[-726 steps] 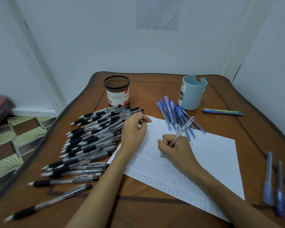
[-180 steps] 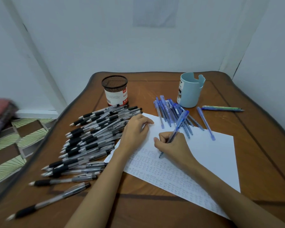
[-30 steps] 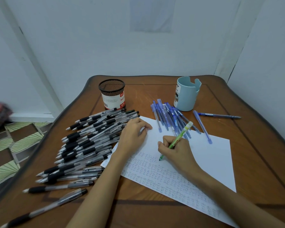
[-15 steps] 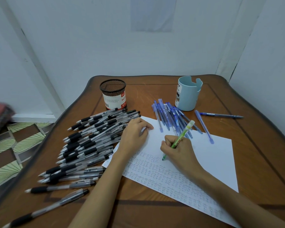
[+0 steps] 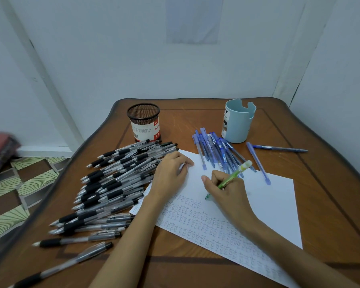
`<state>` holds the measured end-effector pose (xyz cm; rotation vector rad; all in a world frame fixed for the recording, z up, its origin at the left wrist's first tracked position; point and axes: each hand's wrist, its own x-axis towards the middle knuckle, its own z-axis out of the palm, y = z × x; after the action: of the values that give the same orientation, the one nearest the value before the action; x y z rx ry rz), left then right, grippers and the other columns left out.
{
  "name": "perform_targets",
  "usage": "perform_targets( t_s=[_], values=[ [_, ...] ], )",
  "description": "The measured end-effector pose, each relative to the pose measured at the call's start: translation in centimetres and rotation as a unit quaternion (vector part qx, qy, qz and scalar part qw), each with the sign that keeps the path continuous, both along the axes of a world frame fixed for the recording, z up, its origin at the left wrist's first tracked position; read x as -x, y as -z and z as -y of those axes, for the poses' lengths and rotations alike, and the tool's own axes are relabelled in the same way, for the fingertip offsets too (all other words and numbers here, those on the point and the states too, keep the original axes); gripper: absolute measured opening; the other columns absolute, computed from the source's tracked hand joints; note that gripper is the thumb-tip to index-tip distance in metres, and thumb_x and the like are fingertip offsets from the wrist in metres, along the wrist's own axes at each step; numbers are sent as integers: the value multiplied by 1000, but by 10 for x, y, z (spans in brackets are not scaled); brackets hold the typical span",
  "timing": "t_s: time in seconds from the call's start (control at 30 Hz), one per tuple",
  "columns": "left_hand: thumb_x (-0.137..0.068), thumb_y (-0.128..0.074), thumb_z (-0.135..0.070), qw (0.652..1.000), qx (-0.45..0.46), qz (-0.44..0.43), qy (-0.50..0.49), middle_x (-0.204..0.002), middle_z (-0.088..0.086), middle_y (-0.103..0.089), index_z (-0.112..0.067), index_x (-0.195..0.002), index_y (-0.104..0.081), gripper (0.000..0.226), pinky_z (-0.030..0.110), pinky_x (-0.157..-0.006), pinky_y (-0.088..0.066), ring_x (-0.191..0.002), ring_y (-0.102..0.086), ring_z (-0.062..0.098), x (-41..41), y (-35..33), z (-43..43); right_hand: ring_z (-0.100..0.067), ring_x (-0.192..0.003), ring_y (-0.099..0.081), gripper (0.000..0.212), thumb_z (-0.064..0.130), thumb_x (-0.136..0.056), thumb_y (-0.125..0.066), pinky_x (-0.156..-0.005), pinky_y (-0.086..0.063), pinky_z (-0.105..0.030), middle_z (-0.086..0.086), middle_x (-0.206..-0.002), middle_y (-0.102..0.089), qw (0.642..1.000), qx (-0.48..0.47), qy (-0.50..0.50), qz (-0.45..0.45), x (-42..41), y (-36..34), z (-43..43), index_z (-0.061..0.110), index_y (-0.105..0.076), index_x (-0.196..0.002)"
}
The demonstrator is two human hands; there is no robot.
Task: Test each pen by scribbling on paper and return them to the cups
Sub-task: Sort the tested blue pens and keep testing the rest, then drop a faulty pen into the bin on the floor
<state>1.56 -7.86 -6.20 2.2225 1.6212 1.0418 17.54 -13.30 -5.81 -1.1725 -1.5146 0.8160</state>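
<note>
- Right grip [image 5: 227, 190] is closed round the green pen [image 5: 234, 175] in a writing hold. Thumb and forefingers pinch low on the barrel and the pale cap end slants up and away. The low hold suits small, controlled marks.
- The pen's tip is down on the paper [image 5: 268, 204], at the far edge of the rows of small scribbles. The scribbles fill the sheet's near-left part and the far-right part is bare. Judged: each test goes next to the last one, so space is used in order.
- Left grip [image 5: 170, 173] holds nothing. Its fingers are loosely bent and rest on the sheet's far-left corner, probably pinning the paper against the drag of the pen.
- Black pens [image 5: 112, 183] lie in a large heap on the bench [image 5: 320, 204], left of the paper and roughly parallel. They sit just below the mesh cup [image 5: 143, 123], and no pens stand out of it.
- Blue pens [image 5: 214, 150] are fanned just in front of the pale blue cup [image 5: 237, 123], with some ends over the paper's far edge. Judged: each colour is kept by its own cup to make the return simple.
- One stray blue pen [image 5: 258, 163] lies across the sheet's far edge. Another, the lone pen [image 5: 279, 149], lies on bare bench to the right of the pale blue cup.
- Judged: testing is under way, and returning pens to the cups has not begun.
</note>
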Motion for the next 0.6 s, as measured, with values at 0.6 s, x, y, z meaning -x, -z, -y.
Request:
perform_targets(
  t_s=[0.6],
  values=[
    [-86, -48, 7, 998, -51, 13, 28, -97, -2, -62, -14, -94, -70, 32, 28, -61, -44, -81, -57, 12, -4, -6, 13, -7, -63, -61, 23, 9, -90, -59, -53, -49, -14, 3, -71, -60, 996, -76, 32, -22, 1, -7, 8, 29, -49, -94]
  ],
)
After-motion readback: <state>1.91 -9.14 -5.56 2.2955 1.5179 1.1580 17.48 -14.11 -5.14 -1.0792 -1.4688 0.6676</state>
